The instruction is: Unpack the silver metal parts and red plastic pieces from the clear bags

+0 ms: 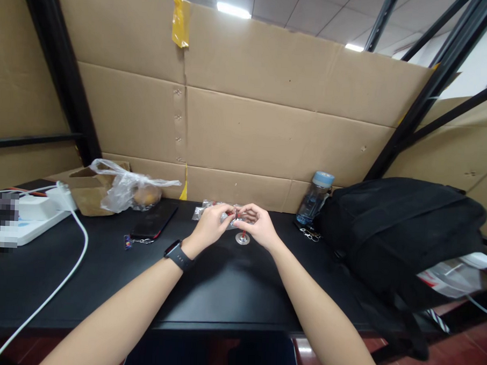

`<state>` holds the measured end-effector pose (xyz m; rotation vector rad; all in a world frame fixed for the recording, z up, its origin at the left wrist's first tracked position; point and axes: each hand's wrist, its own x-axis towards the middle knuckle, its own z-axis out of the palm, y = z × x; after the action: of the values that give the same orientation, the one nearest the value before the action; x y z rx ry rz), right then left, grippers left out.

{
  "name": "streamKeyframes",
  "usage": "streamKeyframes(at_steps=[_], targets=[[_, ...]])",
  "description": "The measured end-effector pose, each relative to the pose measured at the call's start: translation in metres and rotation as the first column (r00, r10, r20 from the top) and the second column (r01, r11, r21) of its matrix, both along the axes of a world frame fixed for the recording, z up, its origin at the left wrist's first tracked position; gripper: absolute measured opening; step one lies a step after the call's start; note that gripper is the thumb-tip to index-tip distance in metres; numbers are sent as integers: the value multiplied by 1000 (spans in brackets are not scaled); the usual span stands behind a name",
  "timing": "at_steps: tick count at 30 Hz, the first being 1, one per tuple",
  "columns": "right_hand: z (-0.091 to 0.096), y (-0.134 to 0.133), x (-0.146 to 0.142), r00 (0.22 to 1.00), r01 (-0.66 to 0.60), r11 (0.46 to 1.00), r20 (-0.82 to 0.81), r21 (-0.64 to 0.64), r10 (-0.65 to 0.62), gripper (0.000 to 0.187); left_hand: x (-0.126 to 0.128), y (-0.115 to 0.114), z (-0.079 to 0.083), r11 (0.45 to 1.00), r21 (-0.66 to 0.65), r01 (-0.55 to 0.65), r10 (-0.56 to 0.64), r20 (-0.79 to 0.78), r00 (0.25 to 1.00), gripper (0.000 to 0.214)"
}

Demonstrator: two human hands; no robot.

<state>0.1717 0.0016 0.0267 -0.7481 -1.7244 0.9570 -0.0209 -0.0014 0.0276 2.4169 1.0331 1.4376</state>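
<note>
My left hand (211, 224) and my right hand (259, 224) meet above the middle of the black table (222, 289). Both pinch a small red and silver part (236, 214) between their fingertips. A round metal ring or disc (242, 238) hangs or lies just below that part. A black watch (178, 255) sits on my left wrist. Behind the hands lies a small clear plastic packet (204, 209). What the small part is, I cannot make out.
A black backpack (398, 232) fills the right side, with a blue-capped bottle (315, 198) beside it. A black phone (153, 221), a keychain (134, 241), a plastic bag (130, 191), a cardboard box (85, 192), a power strip (32, 216) and a white cable (68, 271) lie at left. Cardboard walls stand behind.
</note>
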Motion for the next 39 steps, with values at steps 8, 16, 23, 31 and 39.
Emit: streamKeyframes(at_steps=[8, 16, 23, 31, 39], targets=[[6, 6, 13, 959, 34, 983, 272, 179, -83, 32, 2, 2, -4, 997, 69, -18, 22, -54, 998, 11], [2, 6, 14, 907, 61, 967, 391, 249, -158, 24, -3, 5, -2, 998, 10, 61, -59, -106, 993, 21], [2, 4, 16, 867, 37, 964, 471, 264, -162, 20, -3, 3, -1, 994, 9, 109, -107, -136, 985, 23], [3, 4, 14, 911, 12, 978, 402, 207, -97, 25, -1, 7, -7, 993, -27, 114, -117, -254, 960, 21], [1, 10, 28, 779, 65, 970, 596, 236, -197, 7, -16, 19, -13, 999, 24, 25, -15, -329, 944, 13]])
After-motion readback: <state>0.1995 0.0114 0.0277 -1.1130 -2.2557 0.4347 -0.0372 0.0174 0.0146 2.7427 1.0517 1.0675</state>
